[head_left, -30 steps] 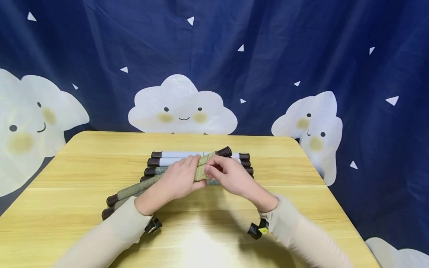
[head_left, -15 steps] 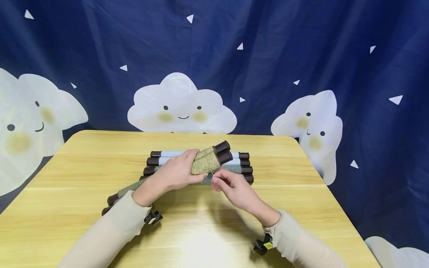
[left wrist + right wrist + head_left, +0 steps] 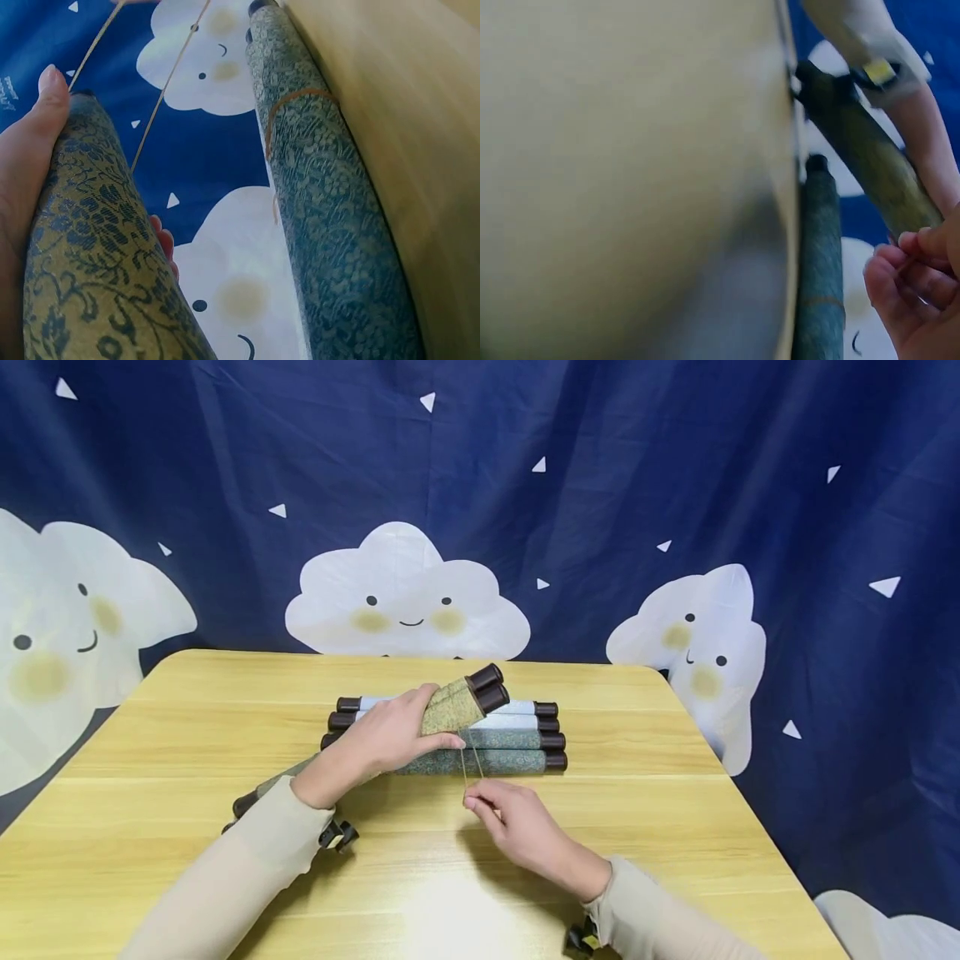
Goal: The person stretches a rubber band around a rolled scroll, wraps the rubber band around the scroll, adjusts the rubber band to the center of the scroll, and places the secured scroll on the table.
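Observation:
My left hand [image 3: 390,731] grips a rolled scroll [image 3: 450,706] in gold-green patterned cloth, made of two rolls side by side with dark end knobs. Its right end is raised above the others and its left end slants down toward the table, partly behind my sleeve. A thin tan cord [image 3: 477,760] runs from the scroll in two taut strands down to my right hand [image 3: 525,827], whose thumb and fingertips pinch it. In the left wrist view both strands of cord [image 3: 97,46] stretch away from the gold-green scroll [image 3: 97,225], with my left thumb along its side.
Beneath the raised scroll lie blue-green patterned rolls [image 3: 480,763] and, behind them, white rolls [image 3: 510,722], all with dark knobs. A brown cord [image 3: 304,93] circles a blue-green roll in the left wrist view. The wooden table [image 3: 660,810] has a cloud-printed curtain [image 3: 570,410] behind it.
My right hand has moved from the scroll down toward the front of the table, drawing the cord out into a long loop. The scroll's right end has turned and shifted slightly up and left.

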{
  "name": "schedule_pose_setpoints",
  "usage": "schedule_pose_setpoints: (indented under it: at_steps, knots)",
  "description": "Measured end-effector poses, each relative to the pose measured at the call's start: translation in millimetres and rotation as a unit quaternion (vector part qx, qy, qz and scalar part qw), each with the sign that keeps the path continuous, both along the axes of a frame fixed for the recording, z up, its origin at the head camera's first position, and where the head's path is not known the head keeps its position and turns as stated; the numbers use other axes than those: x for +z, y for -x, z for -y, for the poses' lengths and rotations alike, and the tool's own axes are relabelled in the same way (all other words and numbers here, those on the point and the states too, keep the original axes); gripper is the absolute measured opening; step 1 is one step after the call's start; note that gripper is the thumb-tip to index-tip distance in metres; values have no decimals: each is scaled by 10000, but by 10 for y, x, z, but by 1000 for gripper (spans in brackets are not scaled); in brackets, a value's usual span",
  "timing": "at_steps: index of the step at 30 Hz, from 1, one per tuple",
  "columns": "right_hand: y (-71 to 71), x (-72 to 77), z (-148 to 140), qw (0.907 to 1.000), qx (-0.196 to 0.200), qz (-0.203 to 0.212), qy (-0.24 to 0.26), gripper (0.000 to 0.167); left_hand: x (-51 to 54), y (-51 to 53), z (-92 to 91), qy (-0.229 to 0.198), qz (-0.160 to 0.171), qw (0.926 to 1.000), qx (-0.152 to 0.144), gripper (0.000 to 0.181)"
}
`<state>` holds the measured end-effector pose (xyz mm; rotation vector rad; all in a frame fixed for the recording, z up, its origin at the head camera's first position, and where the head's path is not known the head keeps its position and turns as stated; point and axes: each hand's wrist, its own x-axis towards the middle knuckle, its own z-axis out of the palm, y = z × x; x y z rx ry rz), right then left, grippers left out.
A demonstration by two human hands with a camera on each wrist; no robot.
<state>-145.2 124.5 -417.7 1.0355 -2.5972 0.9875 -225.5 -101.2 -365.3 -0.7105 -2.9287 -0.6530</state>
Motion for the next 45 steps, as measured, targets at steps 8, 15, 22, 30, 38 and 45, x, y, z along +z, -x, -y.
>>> schedule_pose_setpoints:
  at_steps: [8, 15, 22, 30, 38, 45]
  knots:
    - [-59, 94, 25, 9906, -45, -1367, -46, 7, -3, 41, 31, 52, 67, 9998, 192, 108]
    - [21, 396, 108, 9745, 263, -2206, -304, 10, -37, 23, -42, 478, -315, 9984, 40, 95]
    - [12, 480, 319, 9303, 799, -3311, -1363, 18, -9, 12, -157, 542, -245, 9981, 154, 104]
    - [0, 465, 329, 9197, 764, -3445, -1720, 10, 7, 5, -188, 489, -213, 9978, 385, 112]
    - [-64, 477, 326, 8878, 941, -3858, -2325, 14, -13, -12, -212, 682, -299, 9965, 390, 106]
    - [-75, 522, 235, 9060, 383, -3727, -1969, 23, -16, -21, -173, 458, -598, 9960, 480, 89]
